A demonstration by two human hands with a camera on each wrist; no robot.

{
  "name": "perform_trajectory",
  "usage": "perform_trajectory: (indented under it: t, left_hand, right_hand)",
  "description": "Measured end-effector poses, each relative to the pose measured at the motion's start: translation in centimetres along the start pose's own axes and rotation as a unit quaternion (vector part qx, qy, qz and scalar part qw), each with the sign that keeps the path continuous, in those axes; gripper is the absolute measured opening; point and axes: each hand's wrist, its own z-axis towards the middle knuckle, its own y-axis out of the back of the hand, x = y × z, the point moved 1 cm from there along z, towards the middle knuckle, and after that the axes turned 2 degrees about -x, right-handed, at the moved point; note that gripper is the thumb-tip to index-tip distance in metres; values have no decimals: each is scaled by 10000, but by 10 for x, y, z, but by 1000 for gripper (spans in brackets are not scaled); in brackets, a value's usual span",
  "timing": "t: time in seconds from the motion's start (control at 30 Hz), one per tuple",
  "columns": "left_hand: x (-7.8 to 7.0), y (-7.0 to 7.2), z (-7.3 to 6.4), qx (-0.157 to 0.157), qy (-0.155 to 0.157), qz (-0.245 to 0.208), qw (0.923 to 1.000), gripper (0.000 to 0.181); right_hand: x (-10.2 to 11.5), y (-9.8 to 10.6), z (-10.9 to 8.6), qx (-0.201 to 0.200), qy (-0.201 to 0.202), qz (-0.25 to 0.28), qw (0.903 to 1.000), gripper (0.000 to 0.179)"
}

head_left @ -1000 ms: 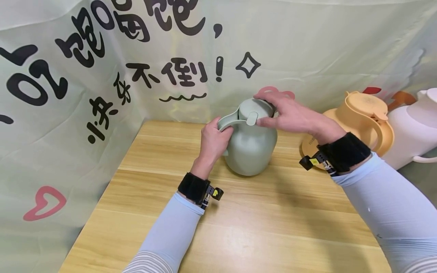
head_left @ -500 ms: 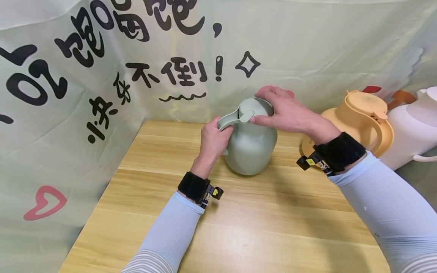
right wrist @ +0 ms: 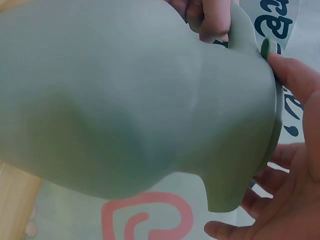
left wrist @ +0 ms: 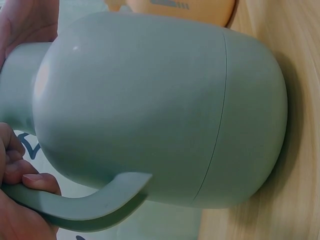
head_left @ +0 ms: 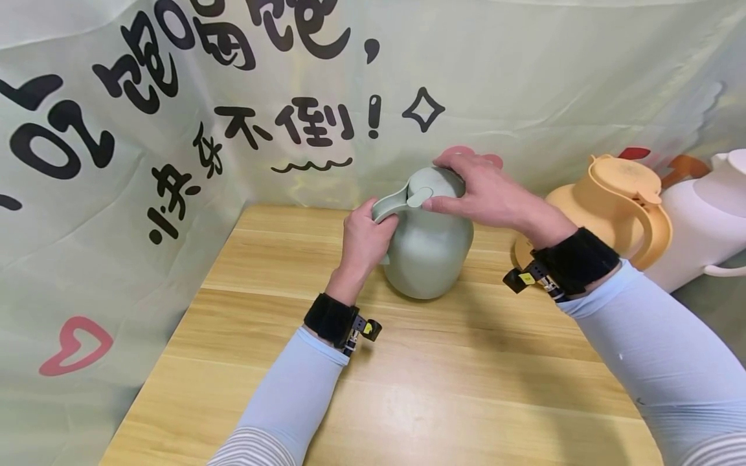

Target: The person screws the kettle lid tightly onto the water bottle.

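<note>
A sage-green thermos jug stands upright on the wooden table. My left hand grips its handle, fingers curled round the upper part. Over the top, my right hand holds the round lid, thumb at the near side by the lid's tab and fingers at the far edge. That tab points toward the handle. In the right wrist view the thumb touches the tab while the other fingers spread below the lid rim, near the spout. Some right fingertips are hidden behind the lid.
At the right, an orange jug and a pale pink jug stand close together, behind my right forearm. A cloth backdrop with black lettering hangs behind the wooden table.
The lid has turned so its tab swung left, from the near side toward the handle. My right hand moved slightly left with it. Left hand and jug body stay in place.
</note>
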Motion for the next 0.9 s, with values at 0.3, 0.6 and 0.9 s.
perform_trajectory:
  t: [0.3, 0.6, 0.9]
  left_hand:
    - [-1, -2, 0, -110, -85, 230, 9996, 25]
    - [-4, -4, -3, -231, -84, 513, 9984, 23]
    - [-4, -7, -8, -520, -322, 756, 9953, 21]
  right_hand:
    - [9, -10, -5, -472, -679, 25, 9966, 73]
    - [15, -15, -8, -979, -866, 144, 9913, 64]
    - [21, -21, -10, -1260, -1199, 250, 9844, 66]
